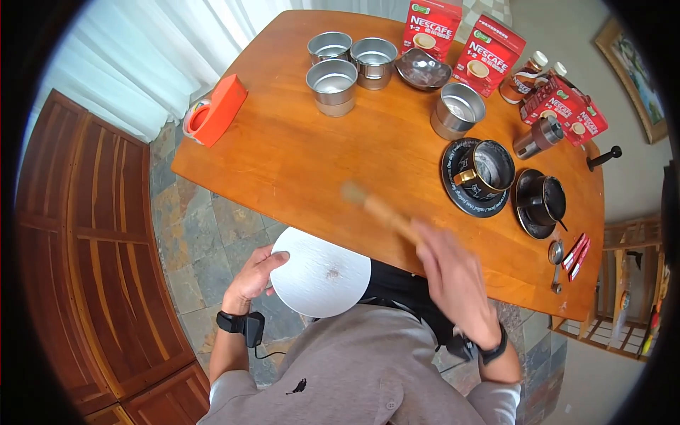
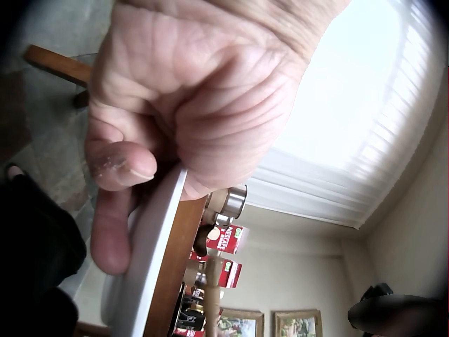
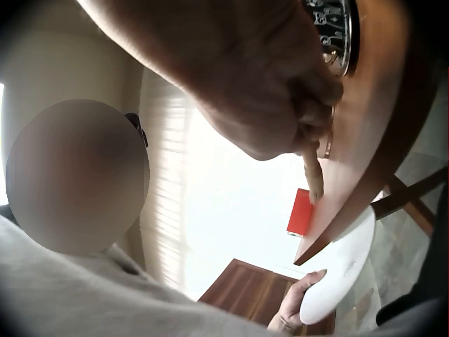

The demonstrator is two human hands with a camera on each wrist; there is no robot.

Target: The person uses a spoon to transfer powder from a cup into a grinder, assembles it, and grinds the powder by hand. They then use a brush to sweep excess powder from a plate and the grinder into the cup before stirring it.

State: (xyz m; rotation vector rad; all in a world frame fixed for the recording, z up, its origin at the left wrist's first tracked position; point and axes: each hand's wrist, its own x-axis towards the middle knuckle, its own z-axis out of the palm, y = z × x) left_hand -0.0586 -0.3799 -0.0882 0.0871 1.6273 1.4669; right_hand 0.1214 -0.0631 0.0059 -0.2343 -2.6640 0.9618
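- The white round plate (image 1: 304, 283) is at seven o'clock from the brush tip. It looks light and stiff; its flat edge should be easy to pinch.
- The left hand (image 1: 255, 276) is part closed, with its thumb on top of that edge and fingers underneath.
- The right hand (image 1: 453, 276) curls its fingers round the wooden brush (image 1: 388, 214), over the table (image 1: 283, 163). The brush is blurry, but its tip may be soft. The hard handle looks light and best to hold.
- The plate has fine lines and a brown smudge (image 1: 333, 273).
- The table is smooth wood. Shiny round tins (image 1: 333, 79) sit at twelve o'clock, and a black cup (image 1: 499, 166), likely easy to break, at three.
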